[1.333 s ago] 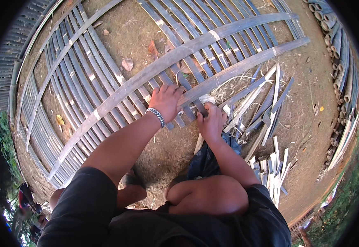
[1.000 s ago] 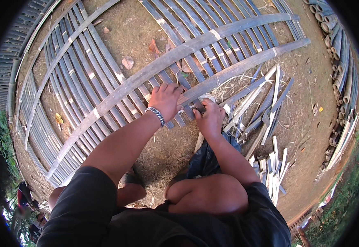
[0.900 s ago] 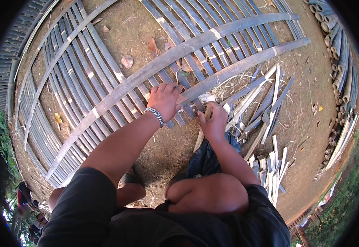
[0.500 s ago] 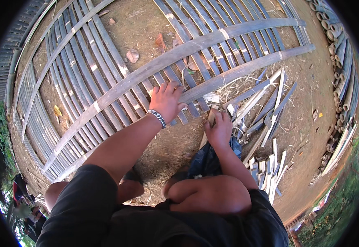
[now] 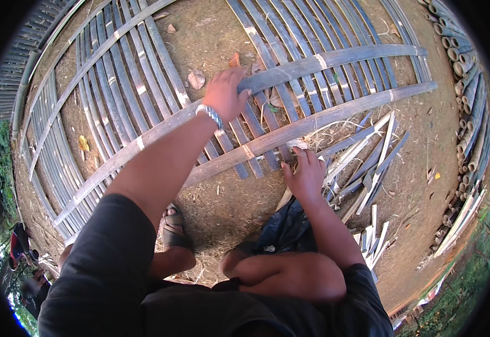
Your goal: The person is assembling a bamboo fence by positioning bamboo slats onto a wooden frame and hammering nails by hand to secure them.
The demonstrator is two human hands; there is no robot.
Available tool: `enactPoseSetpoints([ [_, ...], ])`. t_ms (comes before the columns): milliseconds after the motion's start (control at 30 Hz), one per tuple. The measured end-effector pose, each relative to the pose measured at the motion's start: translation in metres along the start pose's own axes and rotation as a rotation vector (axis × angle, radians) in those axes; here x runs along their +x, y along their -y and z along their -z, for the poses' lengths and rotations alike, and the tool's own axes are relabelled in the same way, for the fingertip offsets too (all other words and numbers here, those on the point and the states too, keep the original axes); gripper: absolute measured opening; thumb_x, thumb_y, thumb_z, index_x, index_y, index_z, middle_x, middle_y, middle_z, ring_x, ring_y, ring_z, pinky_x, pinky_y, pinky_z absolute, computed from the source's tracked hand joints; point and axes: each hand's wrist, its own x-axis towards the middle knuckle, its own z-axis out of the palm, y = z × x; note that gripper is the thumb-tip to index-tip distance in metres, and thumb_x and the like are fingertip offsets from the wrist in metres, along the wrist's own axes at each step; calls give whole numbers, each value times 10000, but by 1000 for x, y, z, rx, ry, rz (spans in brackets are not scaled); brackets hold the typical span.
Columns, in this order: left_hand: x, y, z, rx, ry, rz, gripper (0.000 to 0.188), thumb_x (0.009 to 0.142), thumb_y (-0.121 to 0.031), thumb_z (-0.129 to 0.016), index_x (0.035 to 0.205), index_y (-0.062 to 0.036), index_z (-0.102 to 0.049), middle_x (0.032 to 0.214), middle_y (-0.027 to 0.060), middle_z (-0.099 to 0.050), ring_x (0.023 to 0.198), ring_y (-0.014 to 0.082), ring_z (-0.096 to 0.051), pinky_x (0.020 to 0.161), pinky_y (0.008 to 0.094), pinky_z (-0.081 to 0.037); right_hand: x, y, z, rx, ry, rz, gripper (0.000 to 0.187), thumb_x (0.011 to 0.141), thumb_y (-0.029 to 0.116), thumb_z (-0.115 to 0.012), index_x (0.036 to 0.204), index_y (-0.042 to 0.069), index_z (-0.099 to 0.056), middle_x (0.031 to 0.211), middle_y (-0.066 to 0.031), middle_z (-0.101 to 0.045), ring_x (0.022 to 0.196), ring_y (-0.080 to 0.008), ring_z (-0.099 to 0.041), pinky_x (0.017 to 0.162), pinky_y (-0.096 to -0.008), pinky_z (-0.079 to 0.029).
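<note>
A panel of split-bamboo slats lies on the ground, with long bamboo crosspieces over it. My left hand is closed over the farther crosspiece, fingers at its far edge and thumb toward the near side. The nearer crosspiece passes in front of that hand, apart from it. My right hand is at the near end of a bamboo slat, thumb on one side and forefinger on the other. Its remaining fingers are curled and partly hidden.
Split bamboo pieces are heaped right of my right hand, with shorter offcuts nearer. Stacked bamboo poles line the far right. A dark plastic sheet lies by my knee. People are at the lower left edge.
My left hand has moved from the nearer crosspiece to the farther one. My right hand has shifted slightly from a pale strip to the slat's end. The view has tilted a little.
</note>
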Motion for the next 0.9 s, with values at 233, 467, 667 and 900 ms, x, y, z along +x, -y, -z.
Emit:
enactPoseSetpoints([
  [233,47,12,13,68,483,-79,616,863,-213,-730,1443,-84,-570,1281,228,-673,1181,387,-640,1053,433,-499,-4,-5,-19,-37,6,42,502,849,300,-756,1296,104,-640,1063,-117,-650,1002,-307,-656,871,-460,-441],
  [467,47,16,13,63,476,-82,625,852,-215,-749,1444,-110,-580,1203,224,-708,1097,392,-682,1001,432,-530,-1,-8,-28,-11,-60,93,437,860,261,-737,1262,103,-664,958,-106,-660,913,-301,-673,835,-458,-441],
  [667,46,10,16,36,519,-59,613,864,-211,-751,1440,-91,-580,1242,233,-693,1166,388,-655,1039,437,-503,-1,-11,-32,-17,-95,109,419,864,264,-736,1243,95,-680,935,-108,-672,850,-305,-680,817,-450,-447],
  [900,49,9,15,67,527,-78,617,864,-199,-761,1439,-72,-575,1185,236,-711,1128,394,-671,1011,442,-519,3,-9,-32,-14,-133,87,387,853,279,-746,1193,96,-727,901,-94,-676,809,-290,-677,787,-440,-447],
])
